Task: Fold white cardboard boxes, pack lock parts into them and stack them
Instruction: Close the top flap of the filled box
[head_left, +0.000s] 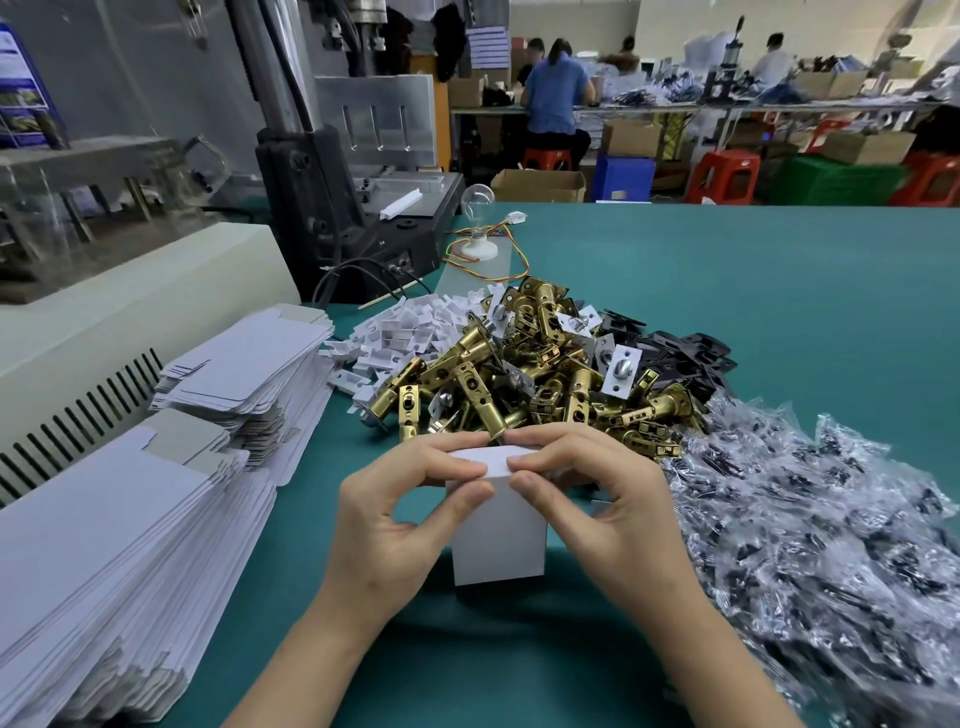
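White cardboard box (498, 540) stands upright on the green worktop (727, 291), both hands, left (400, 514) and right (597, 499), pinching its top flap; their fingers hide the flap's edges. Brass latches (524, 374) lie heaped behind.

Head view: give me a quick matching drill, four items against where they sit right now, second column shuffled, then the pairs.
1 white box; 2 flat box blanks; 3 brass latches; 4 clear bags.
A heaped at the table's right; B stacked at the left; C pinched by left hand and right hand; D piled beyond the hands.
Pairs: 1-C, 2-B, 3-D, 4-A.
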